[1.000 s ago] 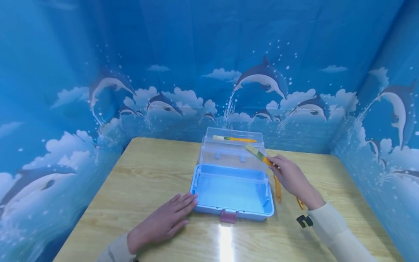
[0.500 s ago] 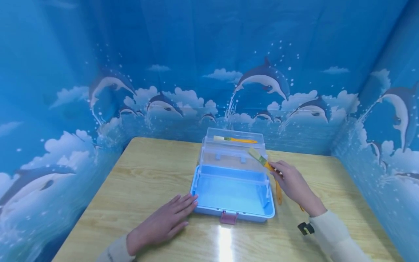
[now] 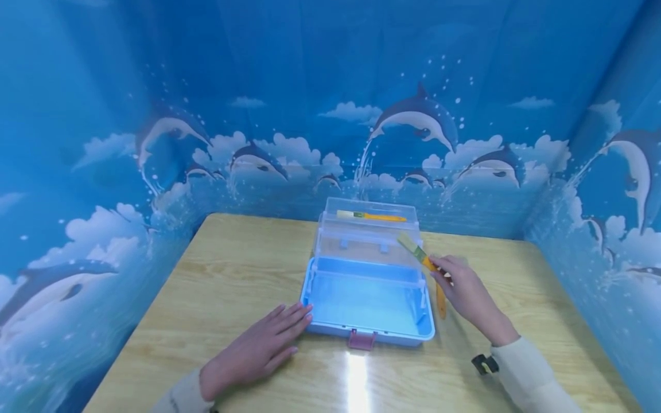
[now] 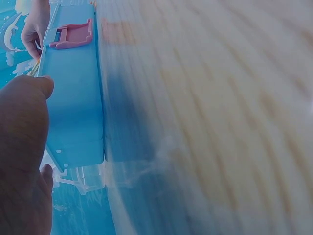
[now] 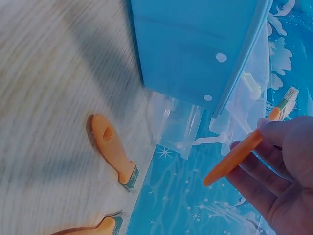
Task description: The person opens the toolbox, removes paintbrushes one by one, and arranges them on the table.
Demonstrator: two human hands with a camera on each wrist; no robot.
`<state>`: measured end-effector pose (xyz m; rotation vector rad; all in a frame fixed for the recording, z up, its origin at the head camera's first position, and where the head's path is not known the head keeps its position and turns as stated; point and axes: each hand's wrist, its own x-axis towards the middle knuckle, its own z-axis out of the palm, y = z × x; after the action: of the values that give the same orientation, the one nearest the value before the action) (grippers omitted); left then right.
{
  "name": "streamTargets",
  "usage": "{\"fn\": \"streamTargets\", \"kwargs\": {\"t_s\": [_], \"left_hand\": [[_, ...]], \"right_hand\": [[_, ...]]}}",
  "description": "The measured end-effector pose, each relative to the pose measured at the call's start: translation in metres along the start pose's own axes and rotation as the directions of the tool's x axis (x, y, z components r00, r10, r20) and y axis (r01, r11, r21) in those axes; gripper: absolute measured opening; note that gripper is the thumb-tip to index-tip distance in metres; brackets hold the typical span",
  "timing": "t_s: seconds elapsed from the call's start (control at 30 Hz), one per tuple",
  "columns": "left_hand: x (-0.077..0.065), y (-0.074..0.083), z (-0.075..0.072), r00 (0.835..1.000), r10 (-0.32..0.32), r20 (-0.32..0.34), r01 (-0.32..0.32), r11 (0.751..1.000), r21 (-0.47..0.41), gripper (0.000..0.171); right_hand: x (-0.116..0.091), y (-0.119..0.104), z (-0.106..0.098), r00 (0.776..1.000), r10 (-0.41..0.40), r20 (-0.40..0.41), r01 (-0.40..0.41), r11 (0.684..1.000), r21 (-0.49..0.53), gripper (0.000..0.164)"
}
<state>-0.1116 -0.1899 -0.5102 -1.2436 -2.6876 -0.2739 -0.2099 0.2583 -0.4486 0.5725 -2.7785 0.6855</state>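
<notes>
A blue box (image 3: 361,304) with clear raised trays stands open on the table, a pink latch (image 3: 361,340) at its front. My right hand (image 3: 467,289) pinches the orange handle of a paintbrush (image 3: 427,261) above the box's right back side, pale bristles pointing up and left. Its handle (image 5: 237,159) lies across my fingers in the right wrist view. My left hand (image 3: 260,350) has straight fingers, their tips touching the box's front left corner. Another paintbrush (image 3: 384,218) with an orange handle lies in the top clear tray (image 3: 372,205).
To the right of the box a flat orange-handled brush (image 5: 111,147) lies on the wooden table (image 3: 232,264). Part of a further orange-handled brush (image 5: 100,228) shows at the right wrist view's lower edge. A blue dolphin-print curtain (image 3: 289,115) surrounds the table.
My right hand has drifted a little right and down with the paintbrush, whose bristles have moved right across the clear trays. The left hand has stayed at the box corner.
</notes>
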Motion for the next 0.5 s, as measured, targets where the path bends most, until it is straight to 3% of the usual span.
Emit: {"fn": "streamTargets", "kwargs": {"t_s": [0.5], "left_hand": [[0.0002, 0.0009, -0.0008, 1.0, -0.007, 0.008, 0.007, 1.0, -0.004, 0.067]], "right_hand": [[-0.0081, 0.0045, 0.0034, 0.997, 0.02, -0.078, -0.016, 0.999, 0.049, 0.037]]}}
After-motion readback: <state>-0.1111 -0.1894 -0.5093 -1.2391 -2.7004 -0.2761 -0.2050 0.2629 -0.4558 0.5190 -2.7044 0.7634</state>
